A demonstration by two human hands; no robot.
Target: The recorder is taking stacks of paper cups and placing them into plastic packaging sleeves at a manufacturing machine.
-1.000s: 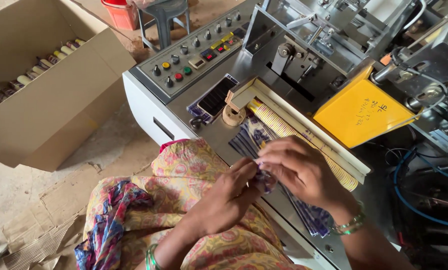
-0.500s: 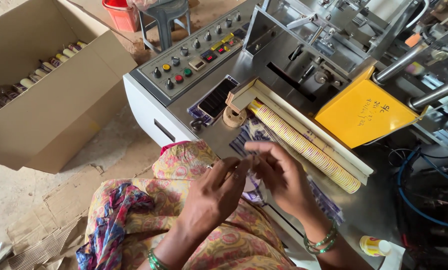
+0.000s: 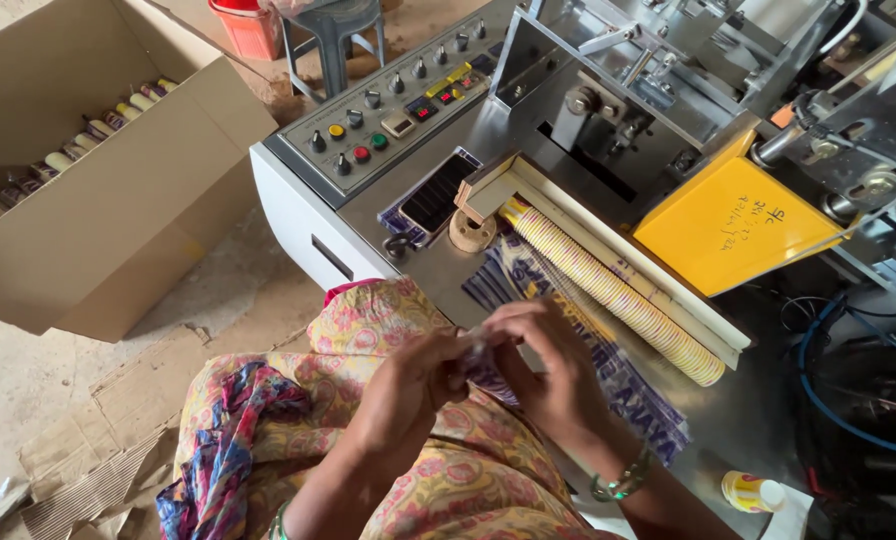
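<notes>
Both my hands meet over the front edge of a grey packing machine (image 3: 298, 215). My left hand (image 3: 405, 385) and my right hand (image 3: 548, 365) pinch the near end of a clear plastic sleeve (image 3: 488, 362) with blue print. More printed sleeves (image 3: 608, 385) lie flat on the machine top under my right wrist. Just beyond my fingers, a long row of stacked yellow-and-pink paper cups (image 3: 613, 290) lies in a pale wooden channel (image 3: 623, 250). A green bangle circles my right wrist.
A control panel (image 3: 388, 110) with knobs and coloured buttons sits at the machine's left. A yellow guard plate (image 3: 728, 225) is to the right. An open cardboard box (image 3: 118, 215) holding packed cup rolls stands on the floor left. A small yellow-white bottle (image 3: 753, 492) is lower right.
My hands have drawn closer together and nearer my body, gathering the sleeve's end between the fingers; one second ago they were working the sleeve further right on the machine top.
</notes>
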